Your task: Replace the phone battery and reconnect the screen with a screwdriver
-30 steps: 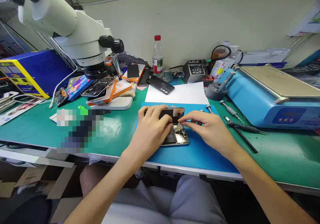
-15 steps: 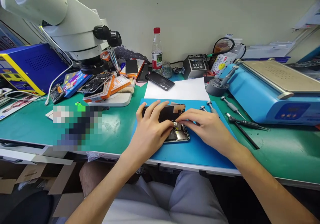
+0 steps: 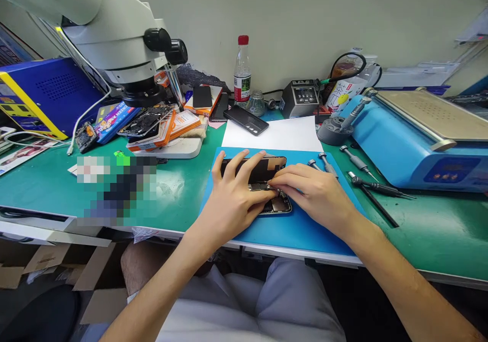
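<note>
An opened smartphone (image 3: 281, 205) lies on the blue mat (image 3: 244, 234), its inner parts exposed. Its screen (image 3: 263, 169) is tilted up along the far side, dark inner face toward me. My left hand (image 3: 233, 195) grips the phone from the left: spread fingers reach over the raised screen, while one finger stretches across the inner parts. My right hand (image 3: 310, 187) is closed in a pinch at the phone's right part, fingertips close to that left finger. Whatever lies between the right fingertips is too small or hidden to make out.
Screwdrivers (image 3: 358, 161) and a black rod-like tool (image 3: 377, 205) lie to the right, before a blue heating plate machine (image 3: 419, 154). A microscope (image 3: 114, 47) overhangs stacked phones and boxes (image 3: 160, 128) at left. Behind the mat are white paper (image 3: 285, 133), a phone back cover (image 3: 247, 120) and a bottle (image 3: 242, 72).
My left hand's lower finger has stretched further right over the phone's inner parts. My right hand stays pinched in nearly the same spot. The whole view has shifted slightly.
</note>
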Available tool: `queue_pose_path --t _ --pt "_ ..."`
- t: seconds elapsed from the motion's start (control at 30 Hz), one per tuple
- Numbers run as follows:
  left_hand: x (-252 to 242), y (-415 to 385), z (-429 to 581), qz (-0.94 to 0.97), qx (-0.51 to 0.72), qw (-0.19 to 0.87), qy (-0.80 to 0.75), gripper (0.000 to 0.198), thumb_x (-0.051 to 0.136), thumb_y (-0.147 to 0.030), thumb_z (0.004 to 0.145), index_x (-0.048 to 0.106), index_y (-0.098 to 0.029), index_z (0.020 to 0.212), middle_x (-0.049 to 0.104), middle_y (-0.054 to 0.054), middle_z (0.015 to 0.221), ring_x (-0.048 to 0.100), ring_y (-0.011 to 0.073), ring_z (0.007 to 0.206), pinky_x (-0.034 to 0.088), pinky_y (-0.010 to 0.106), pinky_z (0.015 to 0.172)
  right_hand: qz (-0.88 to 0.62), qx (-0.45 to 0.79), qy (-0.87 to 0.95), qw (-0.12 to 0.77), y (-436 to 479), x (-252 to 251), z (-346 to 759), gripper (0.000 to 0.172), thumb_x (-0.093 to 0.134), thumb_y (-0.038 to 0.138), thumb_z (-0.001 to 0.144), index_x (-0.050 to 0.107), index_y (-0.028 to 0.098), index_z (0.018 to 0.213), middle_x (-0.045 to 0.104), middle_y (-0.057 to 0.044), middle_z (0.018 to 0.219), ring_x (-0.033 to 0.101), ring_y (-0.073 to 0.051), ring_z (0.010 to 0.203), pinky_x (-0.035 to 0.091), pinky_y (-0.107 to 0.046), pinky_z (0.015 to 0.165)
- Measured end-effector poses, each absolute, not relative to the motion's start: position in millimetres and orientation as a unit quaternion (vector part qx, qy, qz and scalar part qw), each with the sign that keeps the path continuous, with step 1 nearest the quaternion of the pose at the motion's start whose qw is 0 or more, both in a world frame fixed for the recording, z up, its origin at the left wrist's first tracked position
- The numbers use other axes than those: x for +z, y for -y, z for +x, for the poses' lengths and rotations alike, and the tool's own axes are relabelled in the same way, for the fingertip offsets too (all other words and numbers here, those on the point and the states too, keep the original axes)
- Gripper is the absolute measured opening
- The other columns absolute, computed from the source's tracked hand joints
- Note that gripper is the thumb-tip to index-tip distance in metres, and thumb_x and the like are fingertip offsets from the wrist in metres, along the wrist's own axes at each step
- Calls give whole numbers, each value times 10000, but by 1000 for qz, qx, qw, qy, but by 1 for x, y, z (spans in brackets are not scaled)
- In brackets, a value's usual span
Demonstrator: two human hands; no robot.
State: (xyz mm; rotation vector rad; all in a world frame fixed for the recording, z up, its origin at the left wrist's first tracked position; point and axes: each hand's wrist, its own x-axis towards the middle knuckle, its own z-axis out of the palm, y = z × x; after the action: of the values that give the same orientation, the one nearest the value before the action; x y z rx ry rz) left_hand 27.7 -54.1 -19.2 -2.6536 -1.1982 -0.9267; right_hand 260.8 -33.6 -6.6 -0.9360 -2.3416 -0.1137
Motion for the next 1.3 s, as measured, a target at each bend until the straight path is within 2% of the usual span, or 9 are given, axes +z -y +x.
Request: queue_pose_path --t 0.53,0.67,0.77,0.87,1.03,1.23,1.3 --pt "-20 53 26 -869 -300 42 390 198 674 -388 1025 830 -445 1134 403 59 1725 315 352 1614 82 743 1304 -356 -48 888 288 35 -5 259 171 612 180 1040 780 207 1056 818 -35 1081 752 -195 949 589 -329 801" --pt "-18 54 25 -872 -294 39 389 193 679 -385 1020 837 -431 1121 404 57 1722 313 362 1612 82 758 1301 -358 -37 893 272 37 -1 260 223 569 166 1053 783 224 1076 813 -44 1141 755 -204 1026 589 -333 844" --pt "-17 54 25 -872 -294 38 389 203 676 -375 1020 838 -430 1131 421 51 1711 331 366 1599 94 768 1298 -380 -30 875 299 39 -1 260 235 550 178 1064 772 234 1116 806 -49 1177 764 -208 1072 580 -339 874" --pt "-17 55 25 -871 -297 39 390 212 683 -376 1015 833 -438 1152 423 43 1710 330 360 1599 93 761 1305 -420 -47 852 309 41 0 262 198 581 206 1055 767 239 1110 802 -43 1150 773 -206 984 545 -349 816" --pt "-17 55 25 -869 -293 39 397 225 671 -385 1023 822 -461 1172 428 34 1709 329 351 1603 90 761 1306 -430 -72 862 260 44 1 264 206 561 185 1034 762 227 1018 769 -24 1010 720 -176 819 444 -352 705" --pt "-18 55 24 -871 -292 42 392 225 657 -386 1032 823 -449 1171 402 39 1727 307 359 1617 72 761 1309 -417 -79 876 229 40 -2 264 217 601 253 1043 789 257 1152 734 -13 965 691 -174 810 446 -358 792" --pt "-19 55 24 -871 -293 42 392 224 657 -383 1032 822 -449 1169 401 32 1729 305 359 1620 68 761 1311 -412 -67 882 221 39 -2 264 195 619 268 1043 799 274 1117 739 -10 969 694 -170 822 457 -345 799"
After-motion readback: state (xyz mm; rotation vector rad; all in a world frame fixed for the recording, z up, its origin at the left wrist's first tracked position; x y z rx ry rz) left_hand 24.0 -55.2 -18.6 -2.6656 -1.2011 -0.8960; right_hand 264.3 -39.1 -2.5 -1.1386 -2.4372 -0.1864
